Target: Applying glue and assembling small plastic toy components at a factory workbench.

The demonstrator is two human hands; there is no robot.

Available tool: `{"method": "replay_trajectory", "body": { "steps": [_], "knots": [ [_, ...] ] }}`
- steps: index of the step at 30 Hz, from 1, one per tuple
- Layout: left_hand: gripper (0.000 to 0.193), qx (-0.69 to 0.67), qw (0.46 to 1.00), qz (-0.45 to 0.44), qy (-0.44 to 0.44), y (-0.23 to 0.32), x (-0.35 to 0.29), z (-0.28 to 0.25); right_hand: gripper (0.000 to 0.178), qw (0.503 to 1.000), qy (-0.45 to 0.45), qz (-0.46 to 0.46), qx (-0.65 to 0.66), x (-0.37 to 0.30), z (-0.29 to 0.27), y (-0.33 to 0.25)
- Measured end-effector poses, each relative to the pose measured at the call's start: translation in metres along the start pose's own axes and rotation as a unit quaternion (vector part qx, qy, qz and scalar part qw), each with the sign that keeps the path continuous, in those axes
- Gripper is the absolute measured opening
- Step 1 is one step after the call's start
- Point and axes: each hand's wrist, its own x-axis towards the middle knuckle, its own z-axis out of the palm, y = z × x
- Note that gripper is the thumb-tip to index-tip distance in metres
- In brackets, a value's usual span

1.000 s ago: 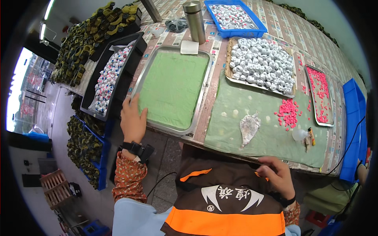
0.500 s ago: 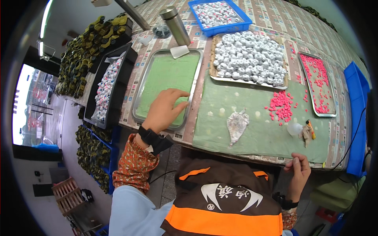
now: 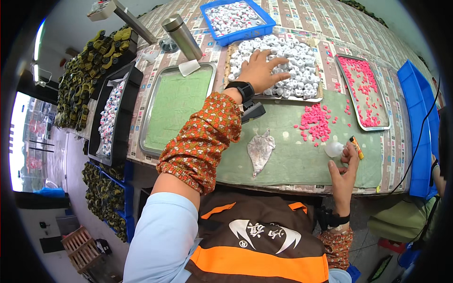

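My left hand (image 3: 262, 73) is over the tray of small white rounded pieces (image 3: 297, 61), fingers spread and touching or just above the nearest ones. It is open and no piece shows between its fingers. At the right of the green cloth (image 3: 292, 162), my right hand (image 3: 347, 167) reaches in with its thumb apart from the bent fingers. Its fingertips lie beside a small translucent squeeze bottle (image 3: 334, 149) and a yellow-and-black stick-like tool (image 3: 357, 147). What lies under those fingertips is hidden. A stained whitish cloth piece (image 3: 261, 152) lies between the hands.
Loose pink pieces (image 3: 315, 121) lie on the cloth; more fill a metal tray (image 3: 387, 121) at right. A green-lined tray (image 3: 153, 118), black bin (image 3: 137, 87), steel flask (image 3: 184, 40) and blue tray (image 3: 271, 24) stand left and behind. A blue crate (image 3: 417, 127) borders the right.
My left hand has moved from the green-lined tray up and right to the white pieces. My right hand has risen from the table's edge to the squeeze bottle. The view has shifted slightly.
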Motion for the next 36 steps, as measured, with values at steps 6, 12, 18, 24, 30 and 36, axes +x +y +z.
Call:
{"method": "replay_trajectory", "body": {
  "steps": [6,12,18,24,30,36],
  "knots": [
    [0.047,0.088,0.996,0.007,0.01,0.005,-0.023,0.01,0.063,0.999,0.003,-0.013,-0.03,0.013,0.01,-0.003],
    [0.038,0.068,0.995,0.047,0.055,-0.006,-0.028,0.014,0.046,0.995,0.008,-0.071,-0.074,0.02,0.019,-0.005],
    [0.027,0.032,0.995,0.044,0.083,-0.006,-0.037,0.014,0.033,0.992,0.017,-0.099,-0.072,0.021,0.022,0.004],
    [0.023,0.003,0.99,0.091,0.109,-0.008,-0.051,0.007,0.03,0.995,0.031,-0.087,-0.039,0.02,0.025,0.012],
    [0.019,0.041,0.988,0.116,0.089,0.001,-0.073,0.002,0.029,0.989,0.033,-0.121,-0.077,0.018,0.025,0.02],
    [0.022,0.088,0.984,0.143,0.065,0.002,-0.09,0.007,0.028,0.987,0.043,-0.131,-0.083,0.019,0.027,0.014]
  ]
}}
